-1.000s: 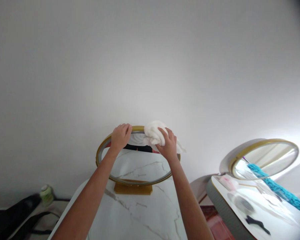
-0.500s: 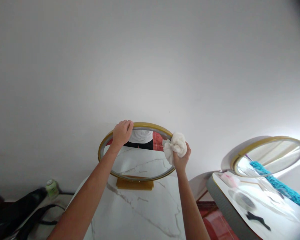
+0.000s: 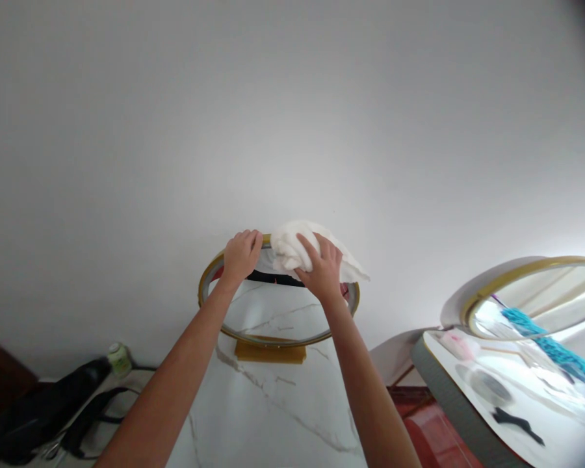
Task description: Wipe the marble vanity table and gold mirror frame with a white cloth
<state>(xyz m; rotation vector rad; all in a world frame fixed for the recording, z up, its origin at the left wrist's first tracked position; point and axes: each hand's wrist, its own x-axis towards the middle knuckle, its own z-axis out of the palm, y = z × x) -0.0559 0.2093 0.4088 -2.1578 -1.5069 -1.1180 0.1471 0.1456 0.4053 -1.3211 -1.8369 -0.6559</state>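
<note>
An oval mirror [image 3: 273, 312] in a gold frame stands on a gold base [image 3: 270, 353] against the wall. My left hand [image 3: 242, 255] grips the upper left of its frame, the fingers curled over the rim. In my right hand [image 3: 323, 268] is a bunched white cloth [image 3: 292, 247], pressed at the upper right of the frame, with a loose end hanging out to the right. The cloth and hand cover that stretch of the frame and part of the glass.
The mirror stands on a white marble-patterned tabletop [image 3: 263, 416]. At right, another gold-framed mirror [image 3: 546, 299] stands by a white-topped table with a black object [image 3: 517, 422], a pink item [image 3: 458, 344] and blue fluffy material [image 3: 556, 348]. At left are a green container [image 3: 119, 359] and black bags [image 3: 53, 403].
My right hand has moved the cloth left and up along the frame, from the right side to the upper right. My left hand keeps its hold on the rim.
</note>
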